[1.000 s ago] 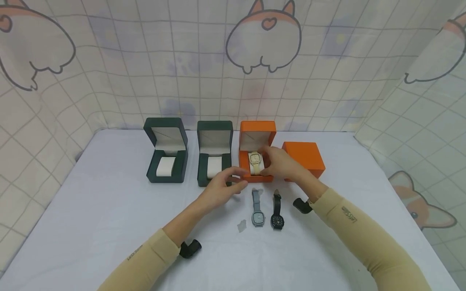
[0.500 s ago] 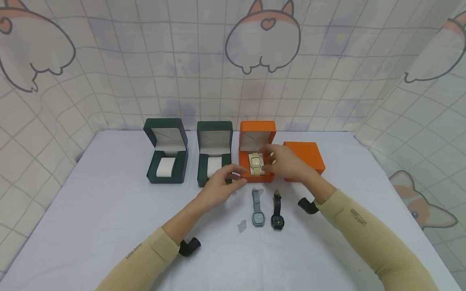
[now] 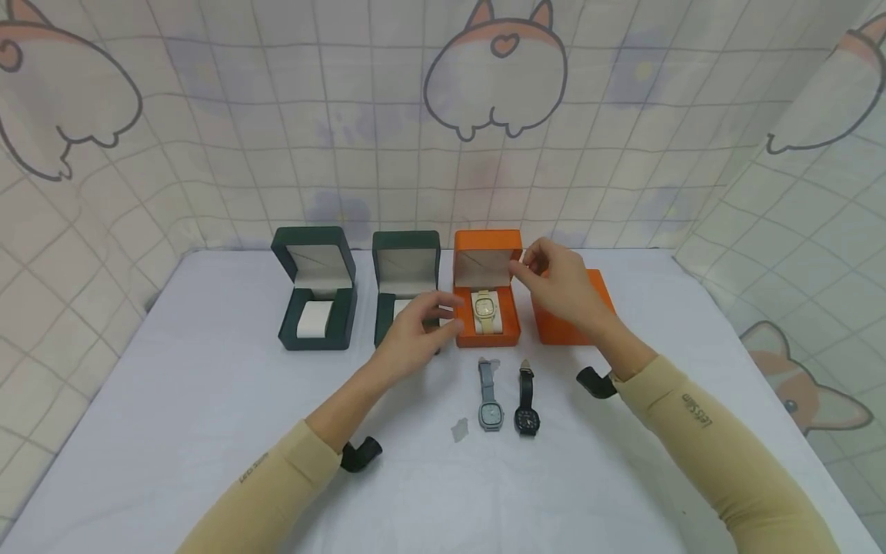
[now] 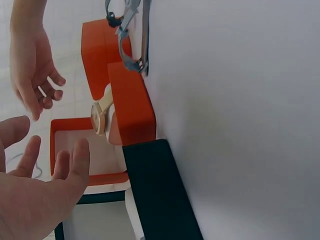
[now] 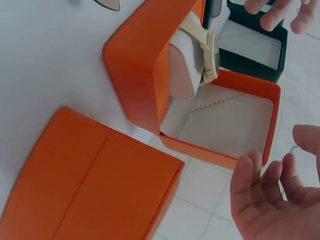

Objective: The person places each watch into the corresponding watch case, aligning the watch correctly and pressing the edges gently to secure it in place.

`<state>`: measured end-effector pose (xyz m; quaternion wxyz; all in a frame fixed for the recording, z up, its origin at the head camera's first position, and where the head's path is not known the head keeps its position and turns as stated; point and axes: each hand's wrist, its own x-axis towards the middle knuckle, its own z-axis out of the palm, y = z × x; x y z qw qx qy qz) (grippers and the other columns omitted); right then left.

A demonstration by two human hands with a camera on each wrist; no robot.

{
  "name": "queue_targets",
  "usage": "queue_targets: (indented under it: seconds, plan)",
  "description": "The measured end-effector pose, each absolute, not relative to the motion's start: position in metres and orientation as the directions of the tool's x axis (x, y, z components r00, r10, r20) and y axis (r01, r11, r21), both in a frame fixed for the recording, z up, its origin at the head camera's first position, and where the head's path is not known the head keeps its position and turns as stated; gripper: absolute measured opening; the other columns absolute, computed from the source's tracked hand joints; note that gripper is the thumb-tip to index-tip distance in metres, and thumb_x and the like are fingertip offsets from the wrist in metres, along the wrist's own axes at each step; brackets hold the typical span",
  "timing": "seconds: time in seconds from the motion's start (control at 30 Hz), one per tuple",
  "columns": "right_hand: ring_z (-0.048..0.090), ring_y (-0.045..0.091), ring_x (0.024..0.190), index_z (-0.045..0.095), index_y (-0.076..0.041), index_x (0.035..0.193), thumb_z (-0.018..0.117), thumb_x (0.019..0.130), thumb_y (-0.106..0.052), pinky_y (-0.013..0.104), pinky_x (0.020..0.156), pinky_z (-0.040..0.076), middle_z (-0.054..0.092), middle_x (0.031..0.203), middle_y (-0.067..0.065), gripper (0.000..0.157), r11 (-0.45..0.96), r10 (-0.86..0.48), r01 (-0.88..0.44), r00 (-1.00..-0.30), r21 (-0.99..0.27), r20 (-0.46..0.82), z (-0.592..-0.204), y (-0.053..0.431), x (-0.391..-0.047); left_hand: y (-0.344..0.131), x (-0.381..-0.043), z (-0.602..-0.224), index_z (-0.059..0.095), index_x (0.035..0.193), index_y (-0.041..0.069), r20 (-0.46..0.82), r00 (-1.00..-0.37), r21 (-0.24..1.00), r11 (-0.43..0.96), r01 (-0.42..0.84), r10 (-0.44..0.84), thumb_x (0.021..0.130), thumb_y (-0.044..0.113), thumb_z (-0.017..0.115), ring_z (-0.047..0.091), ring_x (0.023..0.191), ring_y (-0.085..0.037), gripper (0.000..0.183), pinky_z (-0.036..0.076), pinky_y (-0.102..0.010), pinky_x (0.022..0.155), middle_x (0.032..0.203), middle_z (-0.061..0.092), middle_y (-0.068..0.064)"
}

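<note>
A cream wristwatch (image 3: 485, 309) sits on the white cushion inside an open orange watch box (image 3: 487, 240), its lid standing up. My right hand (image 3: 557, 283) is at the right edge of that lid, and in the right wrist view its loosely bent fingertips (image 5: 245, 170) overlap the lid's corner. My left hand (image 3: 414, 332) hovers over the front of a green watch box (image 3: 407, 238), fingers spread toward the orange one and holding nothing. A blue-grey watch (image 3: 490, 414) and a black watch (image 3: 527, 419) lie on the white cloth in front.
At the far left stands another open green box (image 3: 314, 235) with a bare white cushion (image 3: 314, 318). A shut orange box (image 3: 557, 329) stands right of the open one, partly behind my right hand. A small grey patch (image 3: 460, 430) shows on the cloth.
My right hand has left the side of the cream watch and risen to the lid's right edge. My left hand has moved slightly back, away from me.
</note>
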<state>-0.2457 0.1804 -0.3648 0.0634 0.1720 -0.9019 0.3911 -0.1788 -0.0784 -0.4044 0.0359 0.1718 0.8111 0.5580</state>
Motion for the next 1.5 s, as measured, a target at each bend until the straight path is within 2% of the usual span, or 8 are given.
queue_targets:
  seconds: [0.13, 0.33, 0.47, 0.63, 0.83, 1.07, 1.33, 1.5]
  plan:
    - [0.058, 0.027, 0.090, 0.055, -0.001, 0.110, 0.068, 0.101, -0.027, 0.035, 0.069, 0.050, 0.059, 0.100, 0.013, 0.030, 0.638, -0.225, -0.343, -0.939, -0.689, 0.259, -0.362, 0.182, -0.250, -0.079, -0.184, -0.399, 0.060, 0.135, 0.011, 0.145, -0.934, 0.914, 0.317, 0.253, 0.326, 0.102, 0.017, 0.066, 0.056, 0.128, -0.026, 0.034, 0.051, -0.039, 0.103, 0.138, 0.056, -0.004]
    - [0.057, 0.033, 0.109, 0.048, 0.002, 0.137, 0.066, 0.102, -0.031, 0.045, 0.085, 0.054, 0.055, 0.130, 0.021, 0.052, 0.647, -0.215, -0.273, -0.961, -0.712, 0.173, -0.357, 0.184, -0.258, -0.077, -0.194, -0.390, 0.058, 0.138, 0.010, 0.183, -0.925, 0.895, 0.333, 0.297, 0.333, 0.102, 0.016, 0.066, 0.053, 0.131, -0.031, 0.037, 0.051, -0.039, 0.103, 0.139, 0.053, -0.010]
    - [0.054, 0.038, 0.122, 0.037, 0.003, 0.151, 0.061, 0.104, -0.036, 0.053, 0.098, 0.051, 0.047, 0.146, 0.025, 0.065, 0.657, -0.255, -0.243, -0.962, -0.714, 0.093, -0.355, 0.185, -0.264, -0.074, -0.201, -0.385, 0.058, 0.137, 0.009, 0.212, -0.918, 0.874, 0.356, 0.332, 0.335, 0.101, 0.013, 0.067, 0.052, 0.130, -0.032, 0.037, 0.050, -0.040, 0.104, 0.139, 0.053, -0.011]
    - [0.049, 0.039, 0.133, 0.030, -0.003, 0.158, 0.056, 0.106, -0.041, 0.056, 0.106, 0.046, 0.040, 0.155, 0.022, 0.070, 0.655, -0.279, -0.206, -0.960, -0.728, 0.020, -0.353, 0.182, -0.270, -0.071, -0.208, -0.383, 0.054, 0.143, 0.005, 0.241, -0.910, 0.846, 0.385, 0.367, 0.338, 0.101, 0.012, 0.067, 0.050, 0.131, -0.033, 0.044, 0.049, -0.044, 0.106, 0.142, 0.050, -0.015]
    - [0.047, 0.038, 0.136, 0.030, -0.011, 0.160, 0.055, 0.105, -0.046, 0.055, 0.106, 0.046, 0.039, 0.158, 0.016, 0.070, 0.647, -0.285, -0.211, -0.958, -0.733, 0.024, -0.353, 0.177, -0.277, -0.066, -0.214, -0.383, 0.047, 0.151, 0.008, 0.299, -0.894, 0.783, 0.450, 0.430, 0.333, 0.101, 0.013, 0.067, 0.045, 0.137, -0.034, 0.054, 0.049, -0.043, 0.105, 0.154, 0.040, -0.016]
    - [0.050, 0.038, 0.136, 0.036, -0.011, 0.157, 0.054, 0.106, -0.047, 0.058, 0.108, 0.044, 0.037, 0.160, 0.014, 0.065, 0.645, -0.309, -0.217, -0.951, -0.733, 0.009, -0.355, 0.175, -0.283, -0.064, -0.220, -0.382, 0.045, 0.153, 0.008, 0.306, -0.888, 0.734, 0.509, 0.450, 0.343, 0.101, 0.014, 0.067, 0.041, 0.143, -0.029, 0.057, 0.050, -0.038, 0.105, 0.161, 0.033, -0.015]
    - [0.054, 0.038, 0.131, 0.045, -0.006, 0.141, 0.058, 0.105, -0.043, 0.055, 0.107, 0.046, 0.052, 0.143, 0.015, 0.054, 0.629, -0.313, -0.212, -0.950, -0.748, 0.007, -0.355, 0.173, -0.288, -0.063, -0.224, -0.376, 0.041, 0.156, 0.007, 0.305, -0.877, 0.711, 0.524, 0.469, 0.372, 0.101, 0.014, 0.067, 0.040, 0.143, -0.031, 0.061, 0.049, -0.039, 0.105, 0.162, 0.030, -0.018]
    - [0.054, 0.038, 0.130, 0.045, -0.005, 0.147, 0.057, 0.106, -0.042, 0.054, 0.106, 0.047, 0.053, 0.143, 0.016, 0.057, 0.635, -0.322, -0.220, -0.947, -0.741, 0.005, -0.354, 0.172, -0.287, -0.060, -0.227, -0.373, 0.039, 0.157, 0.008, 0.283, -0.883, 0.708, 0.540, 0.455, 0.373, 0.101, 0.014, 0.067, 0.040, 0.143, -0.031, 0.063, 0.049, -0.039, 0.106, 0.163, 0.028, -0.017]
